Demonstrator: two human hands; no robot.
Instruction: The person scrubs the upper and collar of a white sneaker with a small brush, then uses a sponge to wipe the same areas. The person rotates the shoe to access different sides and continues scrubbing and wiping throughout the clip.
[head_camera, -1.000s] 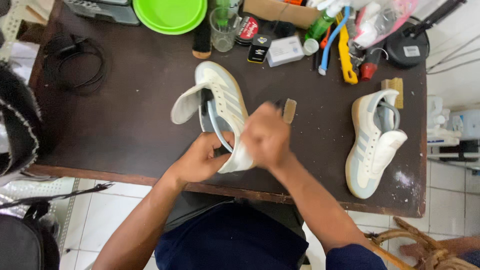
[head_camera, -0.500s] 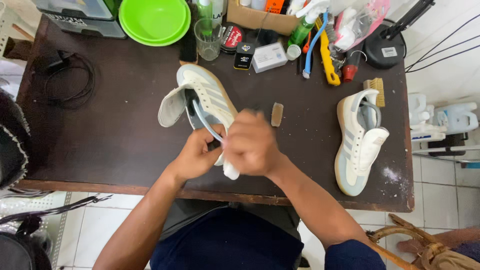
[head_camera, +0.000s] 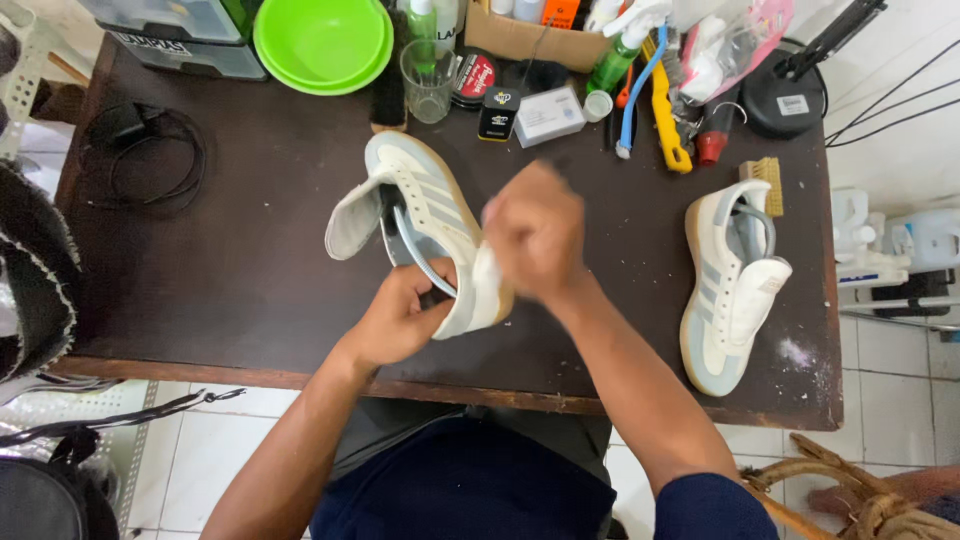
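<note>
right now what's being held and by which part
The left hand grips the white sneaker at its heel end. The right hand is a blurred fist beside it; what it holds cannot be told.

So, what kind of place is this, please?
Probably a small shoe-cleaning workbench. The left hand grips a white sneaker while the right hand works at it; a second sneaker, a small brush and spray bottles crowd the dark table.

shoe-cleaning workshop: brushes (head_camera: 765, 172), spray bottles (head_camera: 612, 62), green basin (head_camera: 322, 42) on worktable (head_camera: 220, 260)
</note>
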